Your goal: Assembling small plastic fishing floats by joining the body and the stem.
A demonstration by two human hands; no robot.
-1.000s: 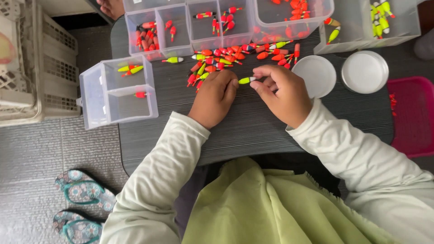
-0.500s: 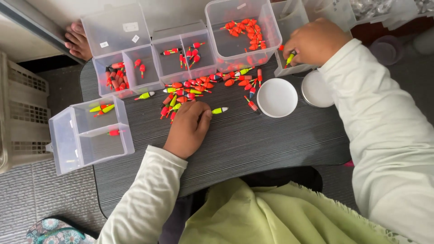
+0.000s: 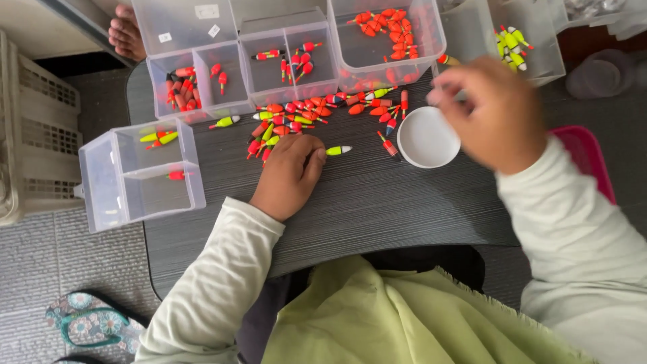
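Dozens of small orange and yellow fishing floats (image 3: 296, 114) lie scattered near the desk's (image 3: 377, 202) far edge. We rest our left hand (image 3: 286, 175) there, fingers curled loosely beside a yellow-green float (image 3: 338, 150). Our right hand (image 3: 495, 111), blurred, hovers over the white lid (image 3: 426, 138); we cannot tell its grip.

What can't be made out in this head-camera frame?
- Right hand: motion-blurred, so whether it holds anything cannot be told.
- Left hand: its fingers cover the end of a yellow float; the grip is unclear.
- Clear boxes: cut off by the top edge.
- Bare foot: cut off by the top edge.
- Pink tray: mostly hidden behind the right sleeve.
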